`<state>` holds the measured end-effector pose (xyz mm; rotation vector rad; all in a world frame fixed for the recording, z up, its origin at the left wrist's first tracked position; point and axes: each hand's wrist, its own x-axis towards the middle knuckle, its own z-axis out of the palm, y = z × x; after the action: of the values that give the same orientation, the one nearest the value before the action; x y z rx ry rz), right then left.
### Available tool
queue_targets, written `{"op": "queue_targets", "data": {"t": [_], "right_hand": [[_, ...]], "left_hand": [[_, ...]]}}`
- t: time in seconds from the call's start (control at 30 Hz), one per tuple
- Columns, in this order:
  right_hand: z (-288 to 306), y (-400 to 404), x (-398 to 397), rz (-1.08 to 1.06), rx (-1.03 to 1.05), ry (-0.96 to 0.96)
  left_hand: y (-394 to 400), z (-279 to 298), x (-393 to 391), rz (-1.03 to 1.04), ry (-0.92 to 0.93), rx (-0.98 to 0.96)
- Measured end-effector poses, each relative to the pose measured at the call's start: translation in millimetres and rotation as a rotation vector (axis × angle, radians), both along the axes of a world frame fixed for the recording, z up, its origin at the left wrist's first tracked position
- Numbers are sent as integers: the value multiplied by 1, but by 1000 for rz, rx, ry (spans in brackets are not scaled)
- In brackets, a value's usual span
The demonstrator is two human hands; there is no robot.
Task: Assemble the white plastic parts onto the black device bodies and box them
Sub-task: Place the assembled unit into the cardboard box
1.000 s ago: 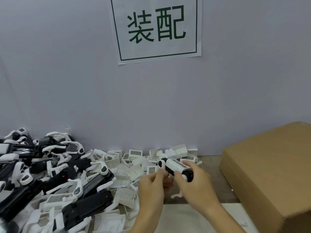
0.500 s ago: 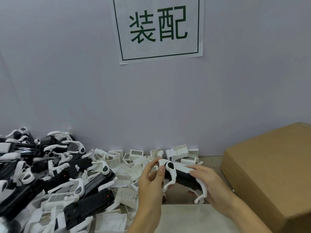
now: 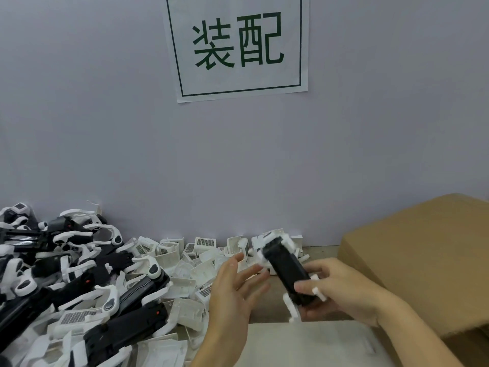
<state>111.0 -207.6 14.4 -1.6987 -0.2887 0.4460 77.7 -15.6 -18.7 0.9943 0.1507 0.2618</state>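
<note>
The right grip (image 3: 341, 292) holds one assembled black device body (image 3: 287, 270) — boxing remains; left grip (image 3: 235, 284) wide, many parts (image 3: 185, 276) left of it.

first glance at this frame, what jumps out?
The white sign with two big green characters, high on the grey wall. Below left, a heap of black device bodies and loose white plastic parts. Centre front, the right hand grips one black device beside the cardboard box; the left hand is open.

Green-lettered paper sign (image 3: 236, 46) on wall (image 3: 92, 128)
</note>
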Motion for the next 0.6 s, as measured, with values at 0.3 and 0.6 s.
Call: {"op": "queue_targets", "data": {"t": [0.3, 0.6], "right_hand": [[54, -55, 18, -721, 903, -54], [102, -146, 4, -894, 786, -146]], "left_hand": [[-2, -6, 1, 10, 49, 245], [-5, -7, 4, 7, 94, 302]]}}
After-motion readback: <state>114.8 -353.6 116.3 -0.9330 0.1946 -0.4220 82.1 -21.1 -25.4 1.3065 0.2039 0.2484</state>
